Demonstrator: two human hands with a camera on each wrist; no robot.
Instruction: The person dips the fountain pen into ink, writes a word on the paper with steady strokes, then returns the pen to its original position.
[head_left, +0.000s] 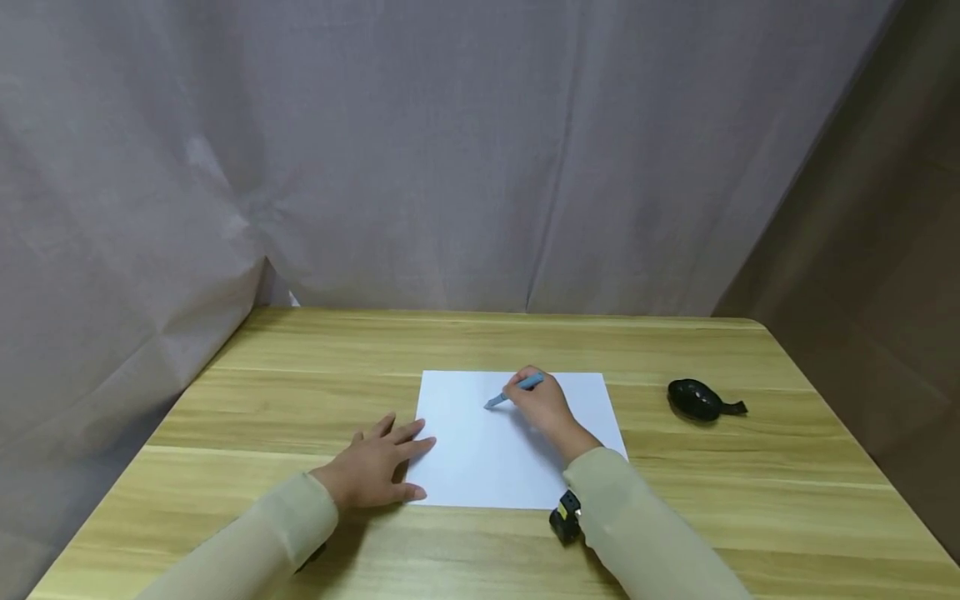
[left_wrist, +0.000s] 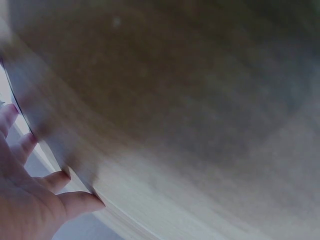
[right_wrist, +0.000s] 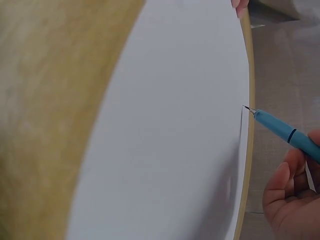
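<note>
Leftmost, beside the left edge of the white sheet (head_left: 457, 467), the left hand (head_left: 375, 467) is laid flat and palm down, its fingers fanned wide and nothing gripped. Two fingertips and the thumb are set on the sheet's left margin, the thumb close to the near left corner, while the other fingers are rested on the wooden table (head_left: 292, 408) just outside that edge. The forearm, covered by a pale sleeve (head_left: 292, 517), is angled in from the near left of the sheet.

Over the far half of the sheet, about midway across, a blue pen (right_wrist: 277, 126) is seen. Its tip is pointed to the left and slightly toward the person; its long axis is slanted low, with the back end raised to the right and away. Whether the paper is actually touched by the tip cannot be told. By the right hand (head_left: 546, 406), the pen is pinched between thumb and curled fingers, with the wrist bent above the sheet's right half. That forearm is brought in across the near right corner, and a small black device (head_left: 566, 517) is worn under the wrist.

Well right of the sheet, a glossy black oval object (head_left: 696, 400) is placed, its narrow tail turned rightward.
</note>
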